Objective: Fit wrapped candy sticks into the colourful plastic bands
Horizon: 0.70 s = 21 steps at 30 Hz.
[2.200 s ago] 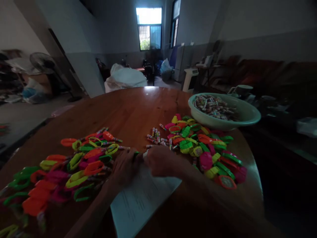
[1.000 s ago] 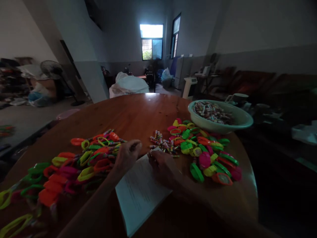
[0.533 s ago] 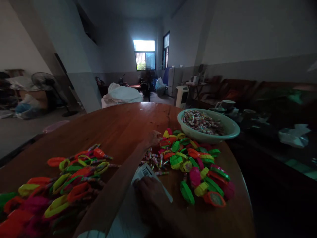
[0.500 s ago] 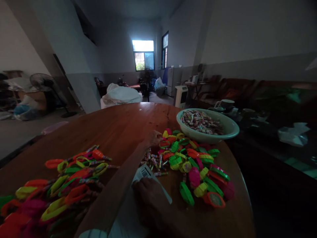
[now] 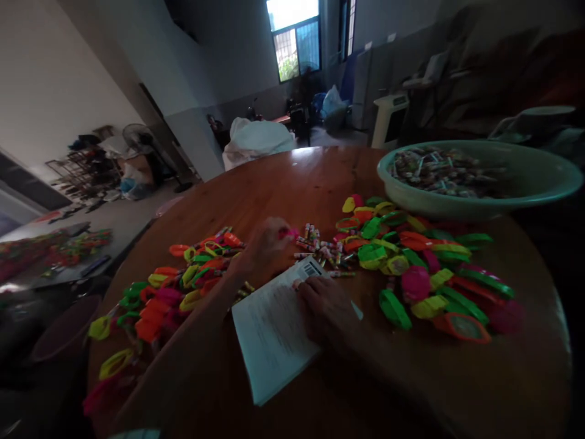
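Observation:
My left hand (image 5: 269,241), a little blurred, is closed on a small pink piece (image 5: 290,233) above the table, left of a small pile of wrapped candy sticks (image 5: 322,247). My right hand (image 5: 322,302) rests on a stack of white printed sheets (image 5: 272,329) with a barcode at its top corner; its fingers are curled, and what they may pinch is too dark to make out. Bright plastic watch-like pieces (image 5: 415,280) lie heaped right of the sheets. More such pieces, with sticks attached, lie in a heap (image 5: 164,299) on the left.
A large pale green basin (image 5: 484,204) full of wrapped sticks stands at the back right of the round wooden table (image 5: 320,177). Beyond the table are a white covered bundle (image 5: 258,140) and a white air cooler (image 5: 389,119). A pink tub (image 5: 68,329) is at the left.
The view has tilted down and turned left. My left hand has left the right-hand heap, moving left with a pink piece in it. More of the sheets shows.

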Each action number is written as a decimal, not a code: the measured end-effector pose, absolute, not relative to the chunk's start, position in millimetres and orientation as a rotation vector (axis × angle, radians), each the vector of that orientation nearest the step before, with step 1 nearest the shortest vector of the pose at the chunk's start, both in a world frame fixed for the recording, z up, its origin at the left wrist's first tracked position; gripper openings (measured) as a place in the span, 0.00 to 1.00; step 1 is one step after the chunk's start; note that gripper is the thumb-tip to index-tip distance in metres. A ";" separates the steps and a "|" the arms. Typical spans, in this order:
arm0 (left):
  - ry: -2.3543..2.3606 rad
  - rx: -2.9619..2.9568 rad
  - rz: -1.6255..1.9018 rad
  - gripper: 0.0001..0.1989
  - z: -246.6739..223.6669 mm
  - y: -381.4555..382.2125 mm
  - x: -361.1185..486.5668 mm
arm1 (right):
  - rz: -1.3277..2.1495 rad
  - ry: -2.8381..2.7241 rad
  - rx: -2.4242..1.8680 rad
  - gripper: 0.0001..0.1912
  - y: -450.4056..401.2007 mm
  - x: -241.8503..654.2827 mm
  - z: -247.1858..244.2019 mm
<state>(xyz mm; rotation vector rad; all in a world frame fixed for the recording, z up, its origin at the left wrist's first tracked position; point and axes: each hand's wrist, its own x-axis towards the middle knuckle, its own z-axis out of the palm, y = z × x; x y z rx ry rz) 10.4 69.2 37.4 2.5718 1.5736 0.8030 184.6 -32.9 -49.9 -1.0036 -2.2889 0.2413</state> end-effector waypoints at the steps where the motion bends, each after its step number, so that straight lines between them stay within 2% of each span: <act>1: 1.555 2.624 0.798 0.08 35.9 46.9 -1.4 | 0.230 -2.305 -1.019 0.08 -34.2 185.1 -47.9; 5: 1.519 2.717 0.612 0.06 24.1 -17.8 -26.1 | 0.119 -2.417 -1.094 0.12 -39.6 184.4 -38.7; 10: 1.528 2.770 0.598 0.08 14.1 -38.4 -28.6 | 0.024 -2.508 -1.150 0.14 -41.4 180.9 -32.9; 14: 1.585 2.753 0.560 0.12 7.4 -39.2 -28.7 | 0.124 -2.401 -1.076 0.12 -31.6 182.8 -39.1; 21: 1.436 2.742 0.656 0.09 -2.9 -34.2 -27.5 | 0.355 -2.213 -0.925 0.14 -10.3 182.6 -43.4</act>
